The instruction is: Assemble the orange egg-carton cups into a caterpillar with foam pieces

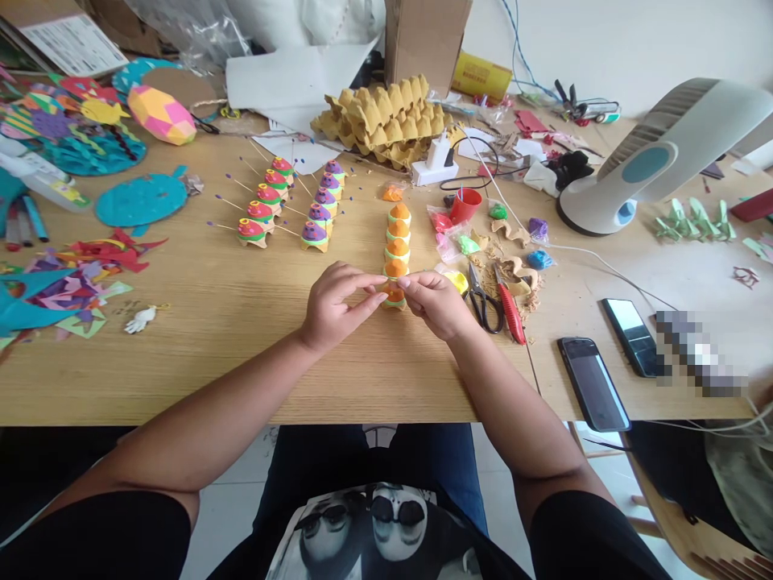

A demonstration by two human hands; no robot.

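Note:
An egg-carton strip (398,228) covered in orange and pale yellow-green clay stands upright in front of me, its near end partly behind my fingertips. My left hand (338,310) is at its left side, index finger and thumb stretched toward it with a gap between them. From the right, my right hand (438,304) pinches at the near bump; a small pale bit shows at the fingertips, too small to name. Beyond my hands are a red-and-green clay-covered carton strip (261,212) and a purple-and-orange one (321,211), with thin pins sticking out.
Scissors (483,298) and a red utility knife (510,304) lie right of my hand, beside carton scraps and bagged clay. A red cup (465,205), egg cartons (380,121), a lamp (640,161) and phones (595,383) stand or lie farther out. Paper crafts (142,201) cover the left.

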